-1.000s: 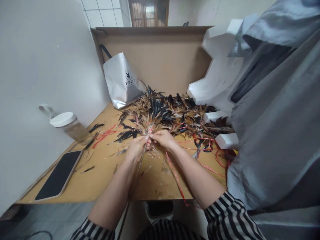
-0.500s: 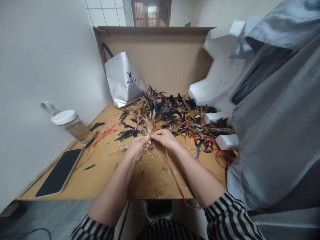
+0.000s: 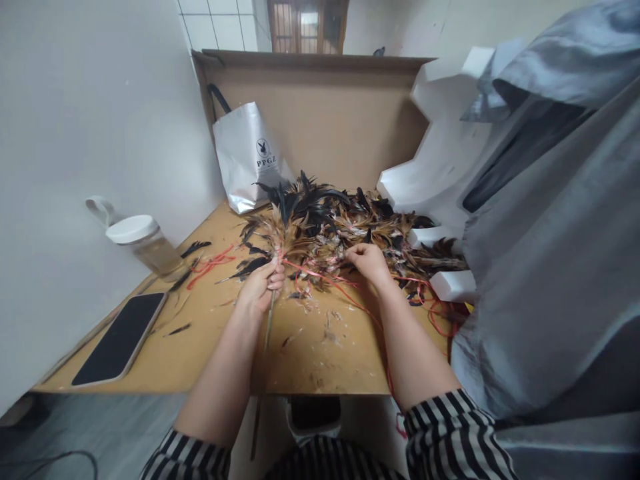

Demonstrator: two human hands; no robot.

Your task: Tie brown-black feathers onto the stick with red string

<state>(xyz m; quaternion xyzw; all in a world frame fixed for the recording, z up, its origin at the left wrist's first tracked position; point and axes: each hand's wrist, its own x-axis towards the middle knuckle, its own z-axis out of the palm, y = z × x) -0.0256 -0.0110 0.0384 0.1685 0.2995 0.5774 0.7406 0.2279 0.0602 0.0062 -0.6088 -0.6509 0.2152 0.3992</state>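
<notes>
Drawn away from the left hand (image 3: 263, 283), beside which it is shown half a second ago, the right hand (image 3: 369, 263) is now held over the near side of the feather pile (image 3: 353, 223); the feather bunch (image 3: 280, 233) is shifted a little to the left. By the left fingers, closed around it, the thin rod (image 3: 269, 327) is gripped just below the bunch and its reddish binding (image 3: 279, 255). The right fingers are curled nearly together; whether anything is pinched between them cannot be told. From the binding, a red strand (image 3: 327, 274) is trailed toward the right forearm (image 3: 410, 347). If slack is allowed in it, the binding could be loosened and feathers shed; if it is caught under the forearm, the bunch could be tugged askew. The rod's lower end is carried past the near edge of the table (image 3: 200, 360), against which it could be knocked. Open room is left between the forearms, among feather scraps (image 3: 334, 327); movement is hemmed at the back by the silver bag (image 3: 245, 160), at the right by a foam block (image 3: 454, 287) and grey cloth (image 3: 550, 267)
</notes>
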